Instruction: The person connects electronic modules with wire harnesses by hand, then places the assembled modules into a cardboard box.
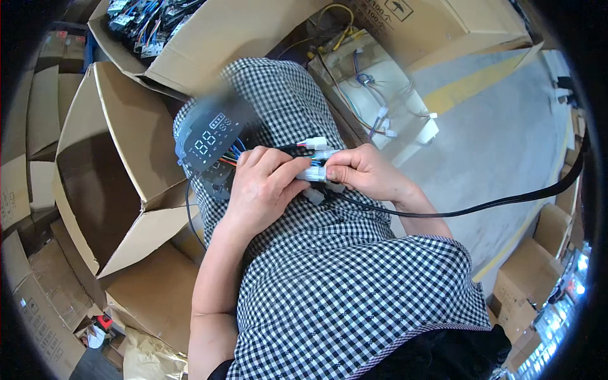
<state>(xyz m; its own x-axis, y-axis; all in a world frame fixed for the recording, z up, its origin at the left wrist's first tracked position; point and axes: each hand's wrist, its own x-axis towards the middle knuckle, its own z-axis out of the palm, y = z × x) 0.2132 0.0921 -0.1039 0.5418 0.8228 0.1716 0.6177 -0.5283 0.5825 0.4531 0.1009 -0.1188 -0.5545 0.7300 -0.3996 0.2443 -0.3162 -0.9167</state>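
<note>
Over my lap, my left hand [261,189] is closed around a bundle of coloured wires and a white plug connector [311,173]. From the other side my right hand [367,172] pinches the end of that connector between thumb and forefinger. More white connectors [315,143] stick out just above the fingers, and a greyish one [313,196] hangs below. The wires lead left to a dark round display panel [212,136] with lit white digits, which lies on my knee. Its far edge is blurred.
An open cardboard box [101,171] stands to my left. Beyond it, a larger carton [209,47] holds many wired parts. Ahead right, a white board [380,88] carries loose leads with plugs. A thick black cable [481,208] runs from my lap to the right. Cartons [522,278] stand lower right.
</note>
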